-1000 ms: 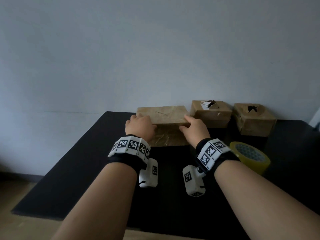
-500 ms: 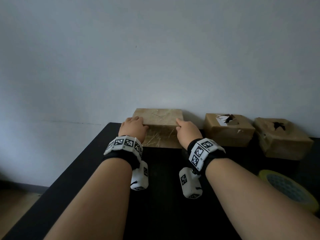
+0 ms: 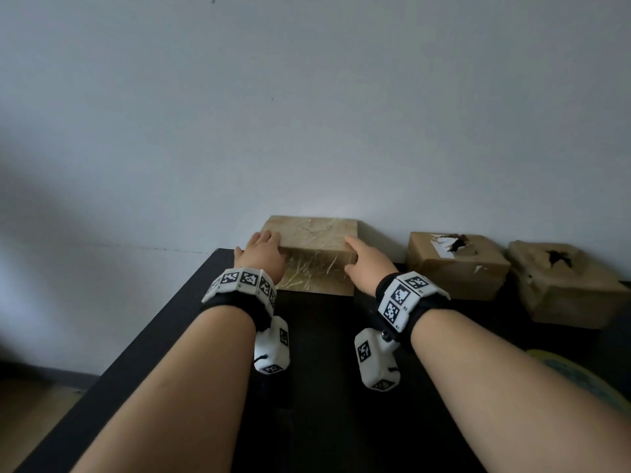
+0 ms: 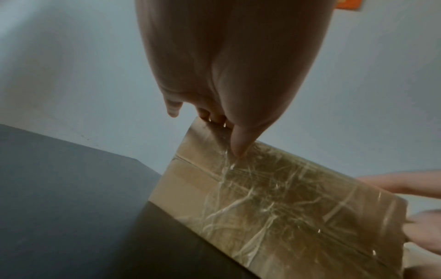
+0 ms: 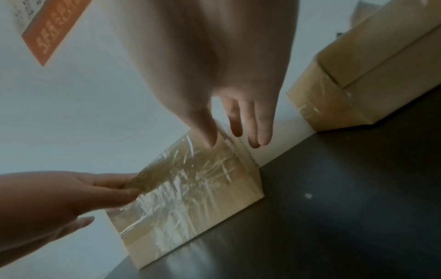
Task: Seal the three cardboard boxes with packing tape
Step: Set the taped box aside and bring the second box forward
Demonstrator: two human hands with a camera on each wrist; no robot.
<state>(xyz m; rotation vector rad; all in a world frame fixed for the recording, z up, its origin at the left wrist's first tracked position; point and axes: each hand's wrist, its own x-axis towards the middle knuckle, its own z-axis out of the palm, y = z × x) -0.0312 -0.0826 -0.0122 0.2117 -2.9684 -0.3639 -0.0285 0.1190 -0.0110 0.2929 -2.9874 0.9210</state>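
Between both hands [image 3: 263, 252] — crinkly-taped box [image 3: 316, 254]

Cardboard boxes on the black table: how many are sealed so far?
The left flat cardboard box, glossy with wrinkled clear tape, looks sealed; the left hand and right hand hold it. Two smaller torn-topped boxes remain. The yellow tape roll lies unused.

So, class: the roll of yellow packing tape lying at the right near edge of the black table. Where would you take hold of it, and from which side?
Judging by the head view, the tape roll lies flat on the black table, partly hidden behind the right forearm. Probably best to come from above with the right hand, which is nearer, and pinch the ring's wall, fingers inside the core and thumb outside.
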